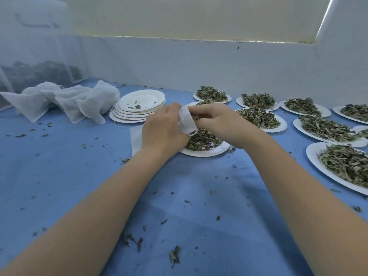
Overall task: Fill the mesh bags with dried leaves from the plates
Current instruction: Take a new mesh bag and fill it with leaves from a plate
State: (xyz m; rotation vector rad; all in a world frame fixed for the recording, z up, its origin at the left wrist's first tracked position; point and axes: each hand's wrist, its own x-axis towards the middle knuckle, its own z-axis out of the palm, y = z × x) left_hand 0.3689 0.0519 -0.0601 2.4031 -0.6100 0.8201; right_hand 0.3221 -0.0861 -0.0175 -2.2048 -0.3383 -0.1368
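My left hand (162,129) grips the rolled rim of a white mesh bag (186,122), whose body lies flat on the cloth to the left. My right hand (217,124) pinches dried leaves at the bag's mouth. Both hands hover over a white paper plate (207,151) heaped with dried leaves (201,141). My fingers hide the inside of the bag.
Several more plates of leaves (326,126) spread to the right. A stack of used plates (139,108) sits behind my left hand. Crumpled mesh bags (65,100) lie at the far left, before a mesh enclosure (39,62). Leaf crumbs dot the blue cloth (179,196).
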